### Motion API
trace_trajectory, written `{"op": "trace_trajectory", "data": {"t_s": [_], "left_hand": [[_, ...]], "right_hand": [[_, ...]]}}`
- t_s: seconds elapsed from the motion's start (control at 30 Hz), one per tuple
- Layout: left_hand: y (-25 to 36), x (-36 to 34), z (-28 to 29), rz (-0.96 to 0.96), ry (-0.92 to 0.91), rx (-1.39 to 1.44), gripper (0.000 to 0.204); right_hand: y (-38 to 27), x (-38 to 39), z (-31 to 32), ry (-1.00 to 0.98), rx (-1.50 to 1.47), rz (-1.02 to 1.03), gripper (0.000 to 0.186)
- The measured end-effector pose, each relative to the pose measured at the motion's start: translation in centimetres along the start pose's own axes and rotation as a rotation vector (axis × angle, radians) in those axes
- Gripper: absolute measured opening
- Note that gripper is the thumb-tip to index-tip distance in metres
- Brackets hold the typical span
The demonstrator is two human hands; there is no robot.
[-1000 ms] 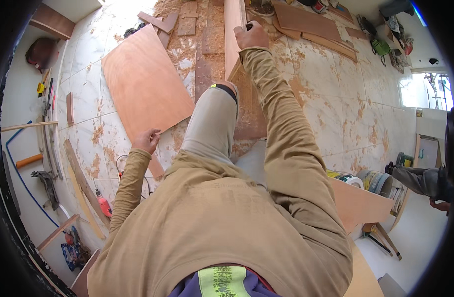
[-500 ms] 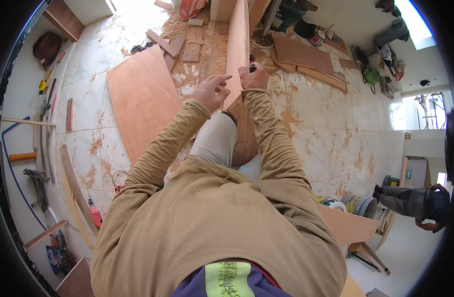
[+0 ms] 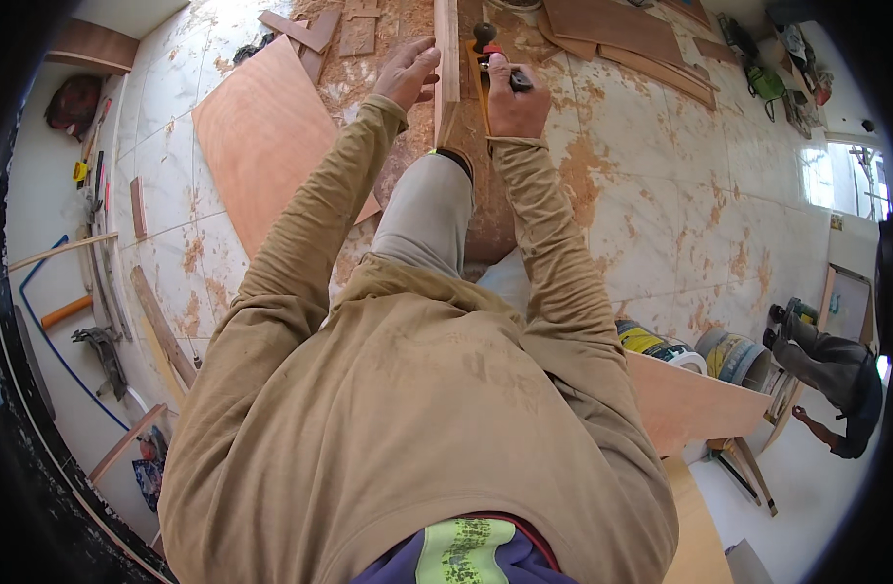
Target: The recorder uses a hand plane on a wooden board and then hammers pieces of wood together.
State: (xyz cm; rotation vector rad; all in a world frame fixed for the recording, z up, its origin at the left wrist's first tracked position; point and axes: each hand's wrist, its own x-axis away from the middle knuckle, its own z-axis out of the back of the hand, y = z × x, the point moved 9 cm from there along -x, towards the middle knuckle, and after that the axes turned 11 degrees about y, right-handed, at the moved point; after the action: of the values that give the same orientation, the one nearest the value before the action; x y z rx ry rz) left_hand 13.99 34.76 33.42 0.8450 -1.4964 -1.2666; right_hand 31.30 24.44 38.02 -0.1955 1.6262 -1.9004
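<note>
A wooden board stands on edge in front of me, its narrow edge up, with its near end by my knee. To its right, my right hand is closed round the rear handle of a hand plane, which has a round black front knob and a red part. The plane is beside the board; I cannot tell whether they touch. On the board's left side my left hand is open, its fingers bent and apart. The fingertips are at the board's face, and contact is unclear.
A large plywood sheet lies on the tiled floor to the left, and sawdust is scattered about. Offcuts lie at the far right. Hand tools line the left wall, including a blue-framed saw. Buckets and another person are at right.
The board now shows more edge-on. My right hand has turned and come nearer, bringing the hand plane into plain sight. The left hand has shifted slightly. The whole view has tilted.
</note>
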Motion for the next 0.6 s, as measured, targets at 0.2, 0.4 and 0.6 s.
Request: {"op": "trace_trajectory", "data": {"t_s": [0.2,0.4,0.6], "left_hand": [[3.3,1.3,2.7,-0.320,0.132,0.026,0.049],[11.3,2.4,-2.1,-0.708,-0.137,-0.024,0.041],[10.7,4.4,-4.2,-0.781,-0.127,-0.247,0.020]], "right_hand": [[-4.9,5.8,10.7,-0.070,-0.320,-0.188,0.031],[-7.5,10.4,11.0,-0.177,-0.296,-0.161,0.020],[-9.0,10.2,8.2,-0.266,-0.095,0.038,0.018]]}}
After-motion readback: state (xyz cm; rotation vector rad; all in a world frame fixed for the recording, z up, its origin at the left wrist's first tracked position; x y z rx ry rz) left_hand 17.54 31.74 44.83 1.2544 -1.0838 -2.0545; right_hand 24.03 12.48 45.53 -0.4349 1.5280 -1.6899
